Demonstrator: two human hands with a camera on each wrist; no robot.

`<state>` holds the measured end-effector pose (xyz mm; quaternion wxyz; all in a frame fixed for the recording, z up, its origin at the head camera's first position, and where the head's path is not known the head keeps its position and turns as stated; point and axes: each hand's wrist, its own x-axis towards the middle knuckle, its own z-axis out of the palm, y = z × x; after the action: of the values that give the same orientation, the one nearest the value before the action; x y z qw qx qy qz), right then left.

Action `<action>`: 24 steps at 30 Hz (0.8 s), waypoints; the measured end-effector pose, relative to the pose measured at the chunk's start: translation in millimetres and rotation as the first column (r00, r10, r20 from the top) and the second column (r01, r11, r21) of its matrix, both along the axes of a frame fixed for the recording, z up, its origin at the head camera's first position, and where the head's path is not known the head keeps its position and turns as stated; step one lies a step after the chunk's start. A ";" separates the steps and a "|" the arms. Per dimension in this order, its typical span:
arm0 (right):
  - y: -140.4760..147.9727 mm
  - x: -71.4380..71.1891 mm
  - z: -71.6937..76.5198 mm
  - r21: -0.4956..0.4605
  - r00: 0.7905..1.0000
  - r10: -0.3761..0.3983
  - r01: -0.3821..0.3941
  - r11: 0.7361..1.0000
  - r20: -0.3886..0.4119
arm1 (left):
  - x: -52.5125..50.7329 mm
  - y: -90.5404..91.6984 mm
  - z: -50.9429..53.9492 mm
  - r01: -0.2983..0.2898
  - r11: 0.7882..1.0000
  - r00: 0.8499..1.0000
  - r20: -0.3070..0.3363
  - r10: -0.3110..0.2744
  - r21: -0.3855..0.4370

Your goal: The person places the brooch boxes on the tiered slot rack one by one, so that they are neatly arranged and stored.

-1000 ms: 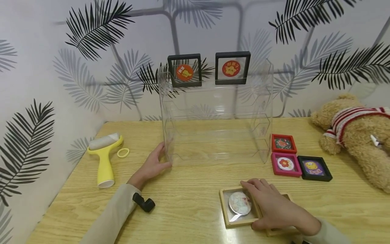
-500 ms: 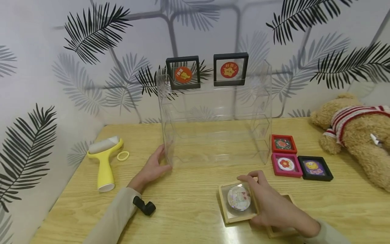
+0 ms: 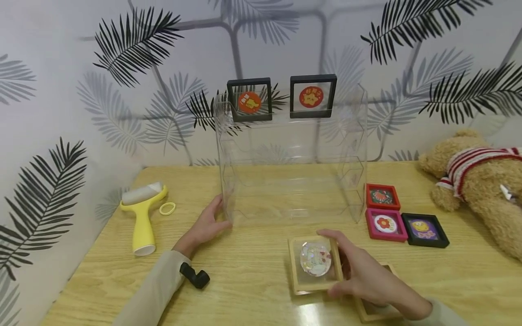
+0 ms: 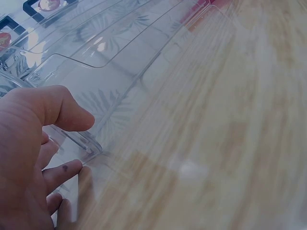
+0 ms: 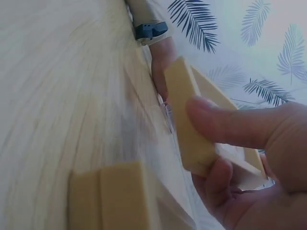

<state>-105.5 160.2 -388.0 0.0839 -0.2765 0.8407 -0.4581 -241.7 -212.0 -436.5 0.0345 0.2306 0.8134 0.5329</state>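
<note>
My right hand (image 3: 364, 274) pinches a light wooden frame (image 3: 296, 271) with a round iridescent badge inside, thumb on the near side and fingers on the far side. In the right wrist view the right hand (image 5: 259, 158) holds this frame (image 5: 184, 124) tilted, off the table. Another wooden frame (image 3: 363, 312) lies partly under the right hand. My left hand (image 3: 204, 226) is at the lower left side of a clear tiered rack (image 3: 226, 181); in the left wrist view the left hand (image 4: 29, 143) has thumb and fingers around the rack's corner (image 4: 93, 143).
Two black frames (image 3: 249, 118) (image 3: 311, 114) stand on the rack's top. Red (image 3: 382, 206), pink (image 3: 386, 236) and black (image 3: 426, 243) frames lie right of it. A teddy bear (image 3: 489, 185) lies at far right; a yellow-handled roller (image 3: 142, 226) and yellow ring (image 3: 162, 210) are at left.
The right hand has lifted the wooden badge frame from the table, tilted it, and moved it slightly left. The left hand stays beside the rack.
</note>
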 end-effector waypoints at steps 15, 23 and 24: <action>-1.4 -13.7 4.0 -0.258 0.993 0.111 -0.116 0.959 -0.037 | 1.4 -0.1 3.3 -0.006 1.000 1.000 0.010 0.006 -0.023; -13.5 -32.6 32.7 -0.230 0.977 0.052 -0.100 0.968 -0.205 | 2.3 -0.1 2.3 -0.014 0.999 1.000 0.001 0.014 -0.032; -15.0 -36.3 38.0 -0.227 0.976 0.038 -0.088 0.970 -0.217 | 2.4 -0.2 2.5 -0.012 0.999 1.000 -0.003 0.012 -0.030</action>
<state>-141.9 145.2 -350.0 -0.0245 -0.3580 0.7754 -0.5196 -239.4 -212.2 -434.1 0.0339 0.2260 0.8227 0.5205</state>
